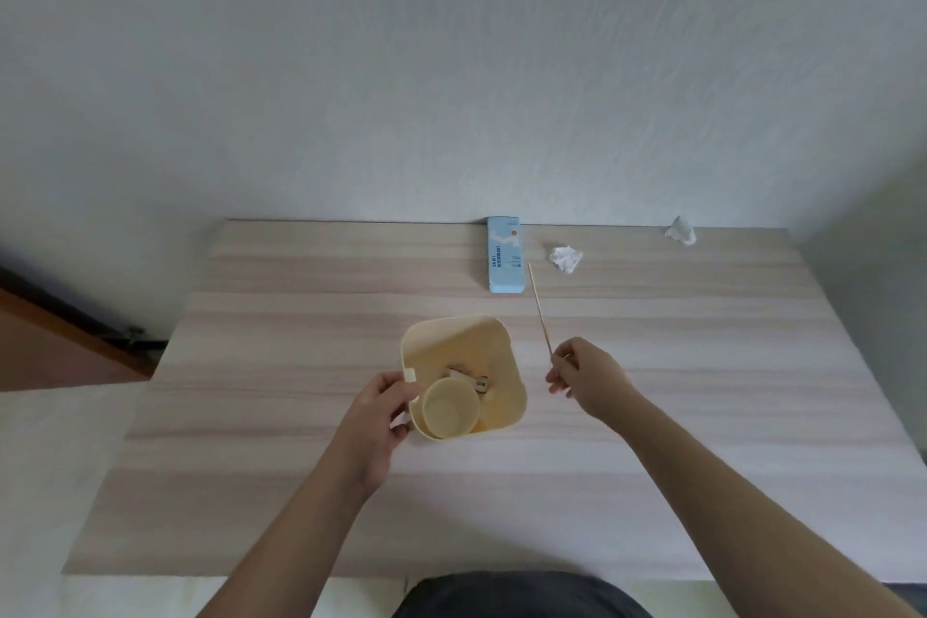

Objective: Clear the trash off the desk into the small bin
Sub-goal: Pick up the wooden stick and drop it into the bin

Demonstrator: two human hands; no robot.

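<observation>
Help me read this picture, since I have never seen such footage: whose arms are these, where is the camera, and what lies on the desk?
The one picture comes from a camera worn on a person's head, looking down at their own bare arms. The left hand grips the small yellow bin, which already holds a cup. The right hand pinches a thin wooden stick. On the wooden desk lie a blue box and two crumpled tissues.
</observation>
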